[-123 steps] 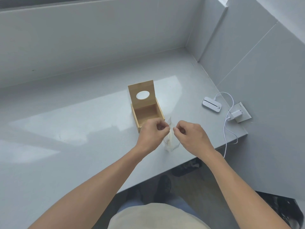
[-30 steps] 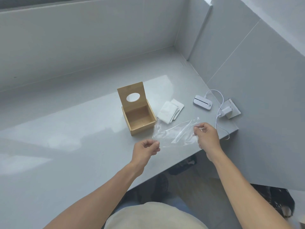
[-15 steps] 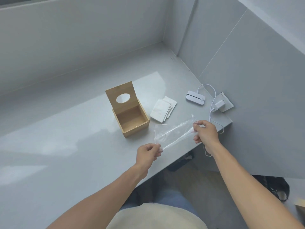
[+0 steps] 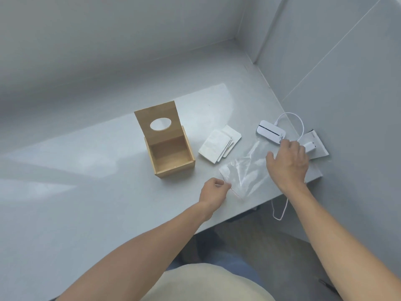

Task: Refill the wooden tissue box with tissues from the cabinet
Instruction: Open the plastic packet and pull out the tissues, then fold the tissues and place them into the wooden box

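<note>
Grey and glossy, the counter (image 4: 86,203) is filling a corner between two plain grey walls, and its sheen is throwing back a pale patch of light. Nearest to us, our left hand (image 4: 213,190) is curling almost closed, its fingertips appearing to pinch the near corner of a clear plastic wrapper (image 4: 245,172). Our right hand (image 4: 288,164) is lying spread and palm-down over the wrapper's far end, apparently pressing the thin, creased film flat so that it is out of the way. We are judging this wrapper to be emptied, since a small fanned stack of folded white tissues (image 4: 219,146) is lying just beyond it on the bare surface, soft and square-edged. To its left the wooden tissue box (image 4: 171,155) is standing with its hinged lid upright, the oval dispensing hole facing us and the light, smooth-grained interior showing empty, ready for loading. Farther right, a small white device (image 4: 271,134) is trailing a white cable (image 4: 293,118) toward a white plug (image 4: 310,146).
</note>
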